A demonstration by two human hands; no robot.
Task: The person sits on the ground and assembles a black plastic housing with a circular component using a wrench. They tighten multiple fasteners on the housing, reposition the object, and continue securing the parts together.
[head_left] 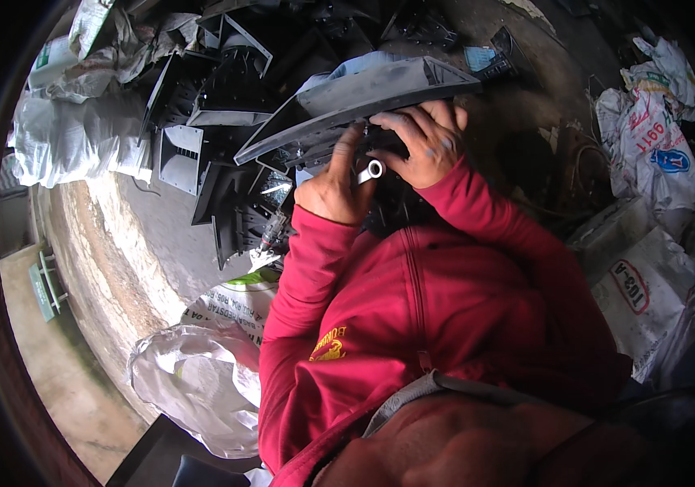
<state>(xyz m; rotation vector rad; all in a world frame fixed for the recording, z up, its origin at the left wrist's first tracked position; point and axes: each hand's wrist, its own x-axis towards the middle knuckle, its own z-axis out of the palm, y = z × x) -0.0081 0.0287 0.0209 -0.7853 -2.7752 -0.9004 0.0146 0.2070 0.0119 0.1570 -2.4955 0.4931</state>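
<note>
A wide, dark grey housing with a flared rectangular rim is tilted in front of my chest. My left hand is closed around a shiny spanner, whose ring end pokes out beside the thumb. Its index finger reaches up to the housing's near underside. My right hand grips the near edge of the same housing, fingers bent over it and thumb pointing toward the left hand. Between the two hands the fingertips meet small fittings too dark to make out.
Several black housings lie piled at the far left. A power tool stands beside my left forearm. An open white sack is at the near left, printed white sacks at the right. Wrapped white bundles sit far left.
</note>
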